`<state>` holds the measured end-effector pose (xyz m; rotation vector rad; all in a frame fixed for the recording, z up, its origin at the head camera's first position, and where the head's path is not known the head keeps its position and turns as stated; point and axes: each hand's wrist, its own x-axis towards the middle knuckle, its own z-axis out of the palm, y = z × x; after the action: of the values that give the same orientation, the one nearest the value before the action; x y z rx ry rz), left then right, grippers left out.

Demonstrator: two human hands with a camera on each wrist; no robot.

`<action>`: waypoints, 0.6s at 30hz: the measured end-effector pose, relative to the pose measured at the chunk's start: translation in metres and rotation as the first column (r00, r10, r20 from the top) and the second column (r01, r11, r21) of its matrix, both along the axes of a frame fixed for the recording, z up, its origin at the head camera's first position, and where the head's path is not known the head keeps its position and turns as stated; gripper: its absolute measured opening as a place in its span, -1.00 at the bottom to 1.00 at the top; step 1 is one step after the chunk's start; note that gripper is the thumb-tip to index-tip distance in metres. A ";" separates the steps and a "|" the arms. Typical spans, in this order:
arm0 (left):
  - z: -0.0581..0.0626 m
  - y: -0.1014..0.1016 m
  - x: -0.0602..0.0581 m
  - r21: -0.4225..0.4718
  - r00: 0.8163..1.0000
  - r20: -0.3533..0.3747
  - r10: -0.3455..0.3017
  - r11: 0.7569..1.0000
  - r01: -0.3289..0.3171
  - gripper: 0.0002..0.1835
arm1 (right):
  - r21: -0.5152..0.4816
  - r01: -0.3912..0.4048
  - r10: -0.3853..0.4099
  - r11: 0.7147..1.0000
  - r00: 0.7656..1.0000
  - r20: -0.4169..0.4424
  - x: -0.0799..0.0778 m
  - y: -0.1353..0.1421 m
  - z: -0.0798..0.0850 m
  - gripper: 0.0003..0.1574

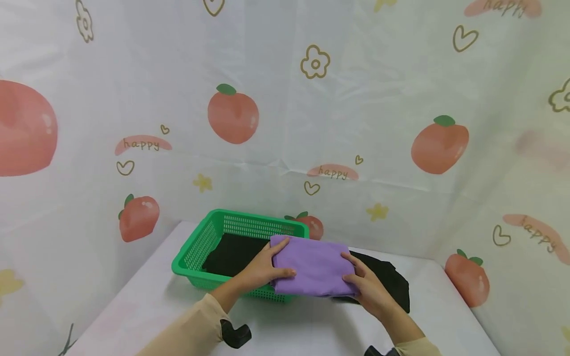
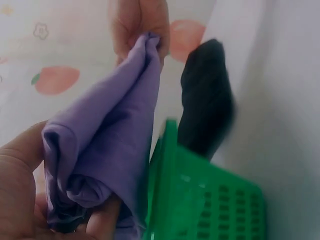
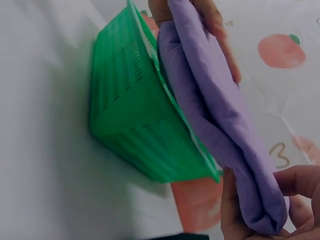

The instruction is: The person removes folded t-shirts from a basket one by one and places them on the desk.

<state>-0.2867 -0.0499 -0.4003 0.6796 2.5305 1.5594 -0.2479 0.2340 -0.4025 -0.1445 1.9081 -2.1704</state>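
A folded purple cloth (image 1: 313,267) is held up between both hands, partly over the right end of a green plastic basket (image 1: 196,281). My left hand (image 1: 262,267) grips its left edge, thumb and fingers spread on the upper face. At the opposite edge, my right hand (image 1: 367,287) pinches the cloth between thumb and fingers. The layered folds of the purple cloth (image 3: 215,110) show edge-on in the right wrist view. Inside the basket lies a black folded cloth (image 1: 233,254), its right part hidden behind the purple one.
Another black cloth (image 1: 392,282) lies on the white table (image 1: 276,331) to the right, partly behind the purple cloth and right hand. A white backdrop (image 1: 365,89) printed with peaches, hearts and flowers stands behind and around the table.
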 end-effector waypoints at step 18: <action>-0.013 0.071 0.022 -0.054 0.996 0.024 -0.083 0.995 0.084 -0.03 | 0.136 0.042 -0.046 0.990 0.998 0.031 0.039 0.075 -0.013 -0.22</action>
<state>-0.2645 0.0213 -0.4134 0.7472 2.4853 1.4570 -0.2090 0.3090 -0.4154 -0.0405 2.0502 -2.0480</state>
